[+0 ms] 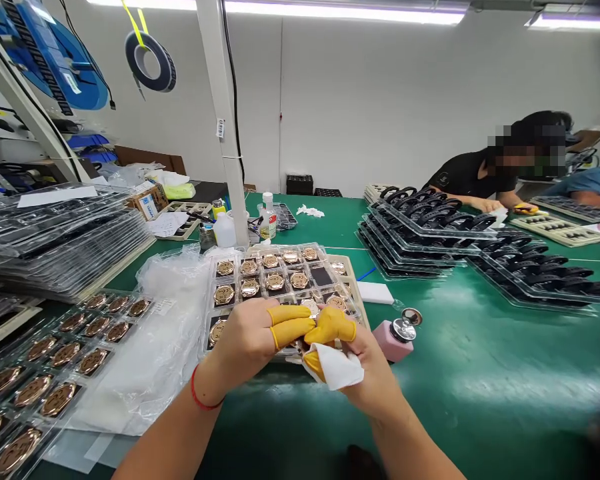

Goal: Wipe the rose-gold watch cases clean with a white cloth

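Note:
My left hand (257, 337) has yellow finger cots on two fingers, and its fingertips meet those of my right hand (365, 353) over the near side of a clear plastic tray (322, 277). What lies between the left fingertips is mostly covered by the fingers. A folded white cloth (344, 368) is held in my right hand, which wears yellow cots too. Round rose-gold watch-case-like pieces (275, 281) sit in the tray's compartments. One back-right compartment shows only its dark lining. Close to my right hand stands a pink pump bottle (394, 340) with a metal top.
Another tray of round pieces (66, 362) lies at left beside plastic bags (165, 333). Stacked trays (80, 247) rise behind it. A white post (225, 120) stands beyond the work. Trays of black bands (420, 220) are piled at right, near a co-worker (475, 177).

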The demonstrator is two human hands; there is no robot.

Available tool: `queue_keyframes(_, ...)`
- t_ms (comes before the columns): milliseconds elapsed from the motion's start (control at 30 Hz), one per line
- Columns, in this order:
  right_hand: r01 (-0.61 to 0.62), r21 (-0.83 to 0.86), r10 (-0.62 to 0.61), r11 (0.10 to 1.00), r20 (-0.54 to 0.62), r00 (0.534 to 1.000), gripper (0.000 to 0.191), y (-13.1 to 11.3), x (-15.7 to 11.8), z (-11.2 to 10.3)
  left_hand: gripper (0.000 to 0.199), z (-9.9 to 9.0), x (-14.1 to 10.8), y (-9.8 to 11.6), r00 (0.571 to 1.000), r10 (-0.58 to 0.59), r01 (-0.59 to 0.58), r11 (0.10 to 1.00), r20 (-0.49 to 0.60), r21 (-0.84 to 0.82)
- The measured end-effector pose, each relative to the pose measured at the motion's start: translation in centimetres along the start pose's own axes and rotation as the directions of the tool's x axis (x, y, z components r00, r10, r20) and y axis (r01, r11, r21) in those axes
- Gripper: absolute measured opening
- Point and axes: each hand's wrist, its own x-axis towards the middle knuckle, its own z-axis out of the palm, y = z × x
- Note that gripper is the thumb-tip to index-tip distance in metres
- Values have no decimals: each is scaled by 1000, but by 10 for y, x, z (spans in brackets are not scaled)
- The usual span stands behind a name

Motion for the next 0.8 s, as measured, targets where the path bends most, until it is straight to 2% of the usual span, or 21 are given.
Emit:
queue_keyframes(100, -26, -202, 18, 979, -39, 999, 12, -3, 1, 4, 18, -2, -1, 0, 995, 67, -78, 982, 69, 170)
queue_keyframes(200, 8, -307, -13, 952, -14, 1000, 11, -3, 2, 4, 20, -3, -2, -3, 992, 99, -114, 973, 83, 199)
queue_keyframes(367, 6, -191, 14, 982, 104, 995, 2, -8, -3, -6, 19, -1, -5, -10, 991, 133, -133, 991, 31, 0)
queue_keyframes(533, 33, -42, -25, 999, 197, 980, 11, -13, -6, -12, 23, 5, -2, -12, 987, 146, -155, 968, -62, -196)
queue_keyframes(667, 95, 22, -98, 995, 168, 981, 22, -12, -6, -14, 22, 11, 1, -11, 982, 102, -151, 930, -160, -334)
queue_keyframes(800, 108, 9, -108, 994, 110, 988, 19, -9, -6, -16, 17, 18, 1, -10, 979, 23, -123, 857, -202, -500)
